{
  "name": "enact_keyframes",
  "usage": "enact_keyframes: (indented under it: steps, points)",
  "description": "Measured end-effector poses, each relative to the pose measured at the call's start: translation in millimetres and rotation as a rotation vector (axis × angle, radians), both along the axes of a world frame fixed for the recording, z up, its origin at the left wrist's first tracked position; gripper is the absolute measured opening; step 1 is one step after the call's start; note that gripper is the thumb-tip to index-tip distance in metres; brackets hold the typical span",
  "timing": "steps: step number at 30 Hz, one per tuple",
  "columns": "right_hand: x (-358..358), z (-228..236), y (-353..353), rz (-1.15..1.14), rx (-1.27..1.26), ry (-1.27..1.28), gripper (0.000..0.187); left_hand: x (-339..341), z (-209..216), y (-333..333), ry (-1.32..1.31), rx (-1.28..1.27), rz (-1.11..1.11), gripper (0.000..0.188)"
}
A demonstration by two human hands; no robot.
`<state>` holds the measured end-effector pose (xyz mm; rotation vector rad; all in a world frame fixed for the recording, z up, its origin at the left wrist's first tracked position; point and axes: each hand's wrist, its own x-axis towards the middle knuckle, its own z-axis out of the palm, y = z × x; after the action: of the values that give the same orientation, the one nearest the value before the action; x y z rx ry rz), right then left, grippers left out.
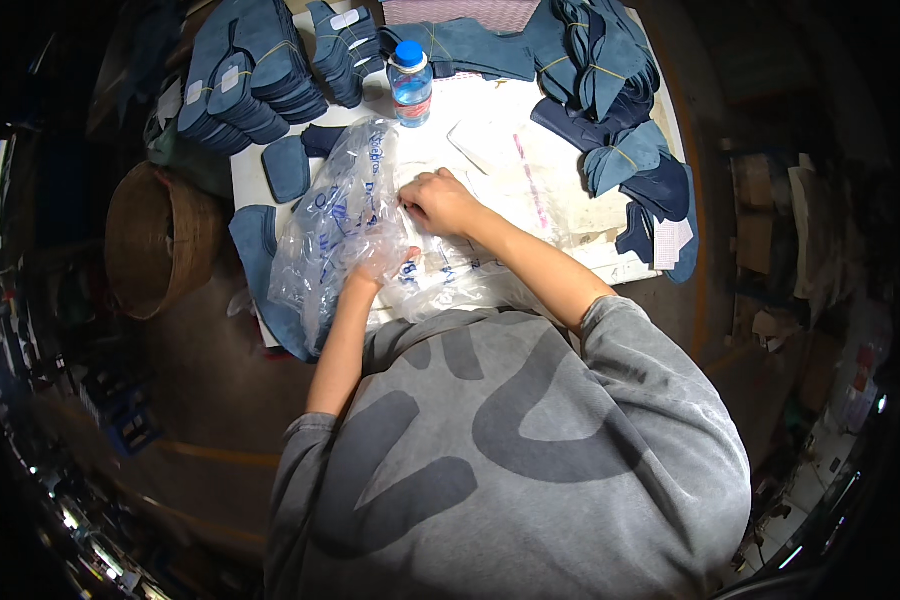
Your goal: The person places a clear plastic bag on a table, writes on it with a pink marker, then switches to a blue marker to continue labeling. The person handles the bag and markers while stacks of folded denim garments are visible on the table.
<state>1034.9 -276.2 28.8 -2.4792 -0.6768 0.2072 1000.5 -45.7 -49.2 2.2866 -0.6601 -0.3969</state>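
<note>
Clear plastic bag [320,225] on tabletop [460,97], nearer the person than the bottle [411,88]; both hands at it.
Bag likely light, limp, slippery, easily torn; best held by a bunched edge. Left hand [378,263] under film, grip can't tell; right hand [438,203] curled at bag's edge, pinch unclear. Blue printing on bag, reddish label [412,109] on bottle, white tags [231,78] on blue pieces [270,65] left of bottle.

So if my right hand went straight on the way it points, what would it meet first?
Likely the clear plastic bag, just left of the right hand; depth is unclear, so they may be touching.
</note>
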Motion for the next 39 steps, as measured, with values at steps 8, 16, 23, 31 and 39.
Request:
enact_keyframes:
  steps: [8, 16, 23, 31, 39]
  points:
    - [-2.8, 2.4, -11.7, -0.435, 0.479, 0.053, 0.014, 4.4, -3.6, -1.5, -0.053, -0.018, -0.031, 0.121]
    - [-4.9, -18.3, -10.8, -0.138, 0.323, 0.098, 0.013, 1.2, -2.1, -0.4, -0.026, 0.113, -0.040, 0.122]
    - [1.7, -19.0, -22.0, -0.065, 0.331, 0.050, 0.010, -4.6, 3.6, 8.0, -0.007, 0.107, -0.025, 0.120]
    - [7.8, -11.8, -22.4, -0.080, 0.321, 0.098, 0.012, -5.3, 4.1, 7.0, -0.001, 0.090, -0.012, 0.118]
    - [7.6, -20.8, -17.9, -0.126, 0.290, -0.076, 0.015, -5.0, 4.2, 5.9, -0.016, 0.067, 0.006, 0.116]
